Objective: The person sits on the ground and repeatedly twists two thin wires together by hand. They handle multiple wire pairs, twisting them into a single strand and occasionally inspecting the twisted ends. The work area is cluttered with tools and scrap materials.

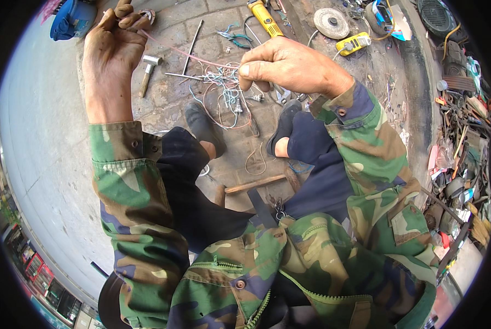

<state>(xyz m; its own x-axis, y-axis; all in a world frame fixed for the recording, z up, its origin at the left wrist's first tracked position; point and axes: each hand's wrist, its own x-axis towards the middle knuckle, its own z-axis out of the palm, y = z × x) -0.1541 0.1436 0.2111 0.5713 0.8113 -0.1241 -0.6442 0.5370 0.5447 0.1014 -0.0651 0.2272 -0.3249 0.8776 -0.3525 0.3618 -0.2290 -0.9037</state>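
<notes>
A thin pink wire (187,52) stretches between my two hands. My left hand (116,45), raised at the upper left with the palm turned up, has its fingers curled around one end. Further right, my right hand (288,68) pinches the wire between thumb and fingers. Below and beside the right hand lies a tangled heap of pink, white and blue wires (229,84) on the paving. Two electrical plugs are among them, one a clear-bodied plug (238,107). Thin metal rods (193,47) rest at the heap's left, near a hammer (148,74).
A yellow angle grinder (266,18), pliers (235,38), a worn grinding disc (331,22) and a yellow power strip (353,43) lie beyond my right hand. A blue bucket (74,20) stands at upper left. Scrap and tools (463,135) crowd the right side. A wooden frame (255,184) lies between my legs.
</notes>
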